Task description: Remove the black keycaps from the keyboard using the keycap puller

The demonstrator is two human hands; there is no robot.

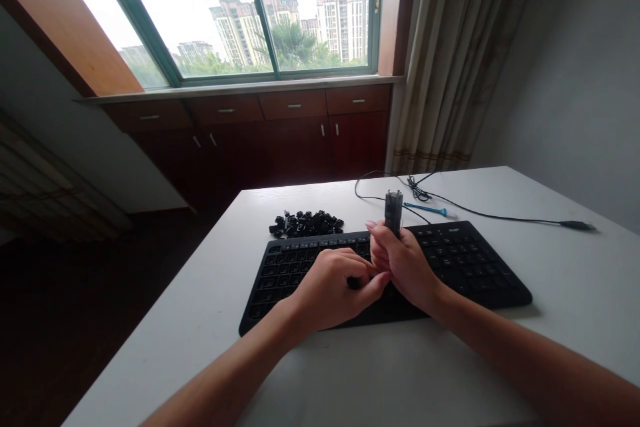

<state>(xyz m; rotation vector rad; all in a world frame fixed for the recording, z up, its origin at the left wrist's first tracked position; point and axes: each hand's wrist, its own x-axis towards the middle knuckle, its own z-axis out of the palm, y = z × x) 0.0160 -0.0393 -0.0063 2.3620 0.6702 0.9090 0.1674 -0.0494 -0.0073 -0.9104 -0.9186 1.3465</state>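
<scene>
My right hand is closed around a dark keycap puller, held upright with small metal prongs at its top end. A thin bit of wire shows beside it. My left hand is curled, its thumb and fingertips meeting the lower edge of my right hand; what its fingers hold, if anything, is hidden. Both hands are over the middle of a black keyboard. Open square sockets show on the keyboard's left part, while its right end has keys on it. A heap of small black keycaps lies just behind the keyboard.
The white table carries everything. Behind the keyboard's right half lie a slim blue tool and a bundled black cable, whose USB plug rests near the right edge. Wooden cabinets stand beyond the table, beneath a window.
</scene>
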